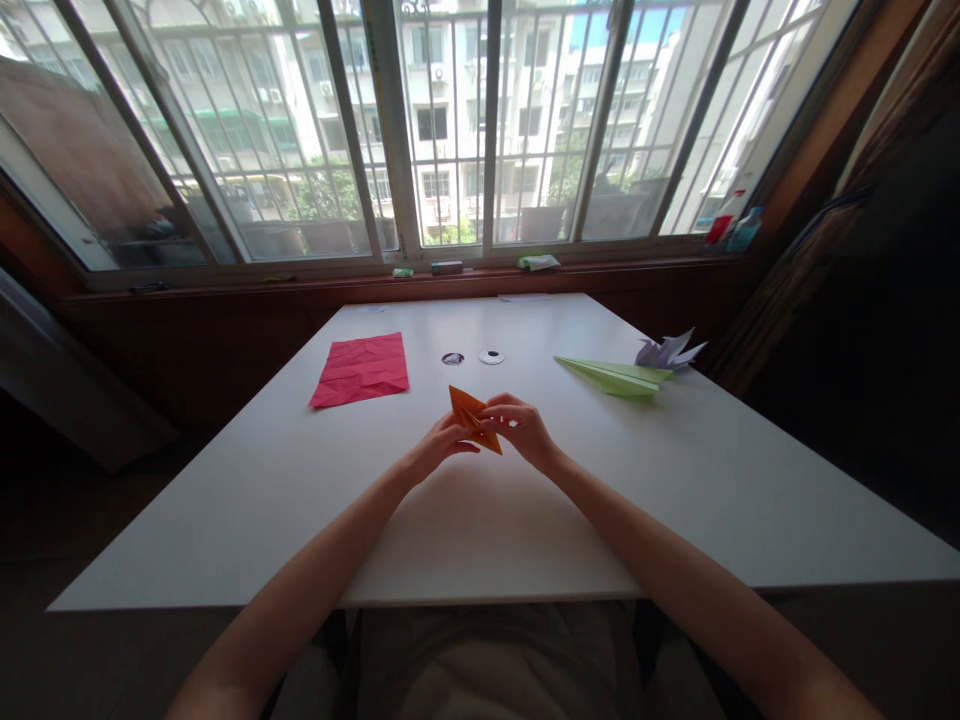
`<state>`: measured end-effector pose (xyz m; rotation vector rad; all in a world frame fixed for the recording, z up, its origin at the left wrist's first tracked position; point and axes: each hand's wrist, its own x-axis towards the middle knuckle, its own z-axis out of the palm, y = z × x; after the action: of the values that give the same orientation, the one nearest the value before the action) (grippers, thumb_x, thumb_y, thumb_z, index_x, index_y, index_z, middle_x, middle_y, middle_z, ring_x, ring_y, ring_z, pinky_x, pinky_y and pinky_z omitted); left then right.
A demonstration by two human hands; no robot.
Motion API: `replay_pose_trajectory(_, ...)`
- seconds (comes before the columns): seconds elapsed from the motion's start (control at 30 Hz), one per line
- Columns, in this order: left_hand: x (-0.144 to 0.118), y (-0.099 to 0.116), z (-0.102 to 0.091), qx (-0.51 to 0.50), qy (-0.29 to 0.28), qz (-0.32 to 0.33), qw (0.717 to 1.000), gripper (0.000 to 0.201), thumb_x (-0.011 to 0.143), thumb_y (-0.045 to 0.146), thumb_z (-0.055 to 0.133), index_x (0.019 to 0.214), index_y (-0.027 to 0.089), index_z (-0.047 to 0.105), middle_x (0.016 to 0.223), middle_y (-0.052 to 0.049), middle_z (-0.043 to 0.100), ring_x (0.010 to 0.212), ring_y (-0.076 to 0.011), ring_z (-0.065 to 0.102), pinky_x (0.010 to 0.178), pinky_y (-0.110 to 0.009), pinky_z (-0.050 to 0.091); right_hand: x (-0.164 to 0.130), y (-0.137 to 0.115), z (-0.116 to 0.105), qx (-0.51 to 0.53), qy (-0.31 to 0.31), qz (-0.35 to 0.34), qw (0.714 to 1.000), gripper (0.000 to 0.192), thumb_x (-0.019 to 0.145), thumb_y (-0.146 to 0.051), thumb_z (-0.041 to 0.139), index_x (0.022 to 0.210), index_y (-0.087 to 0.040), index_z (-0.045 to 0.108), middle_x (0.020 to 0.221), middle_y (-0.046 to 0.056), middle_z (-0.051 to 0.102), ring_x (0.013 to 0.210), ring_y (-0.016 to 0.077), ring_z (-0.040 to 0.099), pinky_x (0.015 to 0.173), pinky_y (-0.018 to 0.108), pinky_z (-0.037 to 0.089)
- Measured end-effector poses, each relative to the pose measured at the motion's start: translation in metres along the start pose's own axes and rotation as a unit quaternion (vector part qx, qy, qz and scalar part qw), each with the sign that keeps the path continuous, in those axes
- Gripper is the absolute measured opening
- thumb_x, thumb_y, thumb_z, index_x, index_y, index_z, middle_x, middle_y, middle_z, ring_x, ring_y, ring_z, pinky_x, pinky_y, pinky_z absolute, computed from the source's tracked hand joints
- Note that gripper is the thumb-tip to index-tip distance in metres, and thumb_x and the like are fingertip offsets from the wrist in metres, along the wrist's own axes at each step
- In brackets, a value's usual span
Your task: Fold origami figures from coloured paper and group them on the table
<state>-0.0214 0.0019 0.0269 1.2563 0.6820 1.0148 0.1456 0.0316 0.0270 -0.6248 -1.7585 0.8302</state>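
Between my two hands, above the middle of the white table [480, 540], is a folded piece of orange paper [466, 405] with pointed ends. My left hand [439, 445] grips its lower left side, fingers closed on the paper. On the other side, my right hand [525, 432] pinches the paper near its middle with thumb and fingertips. One point of the paper aims up and to the left, another down and to the right. The fingers cover part of the folds.
Creased red paper [361, 370] lies on the left. A green paper plane [615, 377] and a folded pale purple paper [670, 350] lie on the right. Two round discs [491, 357] are beyond my hands. Bottles [742, 230] stand on the sill.
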Motion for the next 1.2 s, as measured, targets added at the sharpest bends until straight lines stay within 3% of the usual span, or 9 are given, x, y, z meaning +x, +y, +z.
replay_pose_trajectory(0.63, 0.001, -0.001, 0.003, 0.010, 0.009, -0.012, 1.000, 0.031, 0.073, 0.028, 0.055, 0.102, 0.015, 0.053, 0.095, -0.009, 0.060, 0.089, -0.0213, 0.058, 0.073, -0.031, 0.044, -0.003, -0.009, 0.004, -0.127, -0.010, -0.045, 0.991, 0.015, 0.076, -0.032, 0.056, 0.074, -0.021, 0.066, 0.084, 0.005, 0.056, 0.062, 0.0107, 0.052, 0.054, 0.026, 0.046)
replay_pose_trajectory(0.77, 0.003, -0.005, 0.001, 0.021, 0.026, -0.011, 0.999, 0.033, 0.076, 0.031, 0.052, 0.105, 0.016, 0.051, 0.100, -0.010, 0.058, 0.092, -0.0220, 0.056, 0.073, -0.031, 0.044, -0.002, -0.007, 0.005, -0.098, 0.011, -0.005, 0.995, 0.018, 0.075, -0.035, 0.056, 0.073, -0.021, 0.067, 0.086, 0.005, 0.057, 0.074, 0.0144, 0.055, 0.061, 0.028, 0.047)
replay_pose_trajectory(0.93, 0.006, -0.009, -0.003, 0.057, 0.028, 0.003, 0.998, 0.036, 0.075, 0.036, 0.053, 0.106, 0.018, 0.048, 0.102, -0.009, 0.057, 0.092, -0.0212, 0.056, 0.073, -0.030, 0.044, 0.000, -0.001, 0.005, -0.010, 0.035, 0.102, 0.994, 0.024, 0.069, -0.041, 0.060, 0.071, -0.019, 0.068, 0.090, 0.006, 0.058, 0.077, 0.0159, 0.057, 0.068, 0.030, 0.047)
replay_pose_trajectory(1.07, 0.007, -0.013, -0.005, 0.162, 0.068, 0.029, 0.984, 0.036, 0.077, 0.043, 0.049, 0.103, 0.018, 0.050, 0.087, -0.006, 0.059, 0.075, -0.0174, 0.058, 0.060, -0.027, 0.044, 0.001, -0.005, 0.005, 0.081, 0.026, 0.167, 0.982, 0.025, 0.066, -0.043, 0.062, 0.073, -0.019, 0.069, 0.096, 0.007, 0.060, 0.085, 0.0179, 0.056, 0.075, 0.032, 0.045)
replay_pose_trajectory(1.2, 0.005, -0.013, -0.002, 0.277, 0.111, 0.056, 0.953, 0.034, 0.079, 0.043, 0.045, 0.099, 0.017, 0.054, 0.070, -0.003, 0.058, 0.058, -0.0136, 0.054, 0.051, -0.024, 0.041, 0.000, -0.009, 0.006, 0.155, -0.022, 0.183, 0.971, 0.021, 0.067, -0.039, 0.063, 0.074, -0.021, 0.069, 0.107, 0.006, 0.059, 0.095, 0.0194, 0.054, 0.084, 0.034, 0.041)
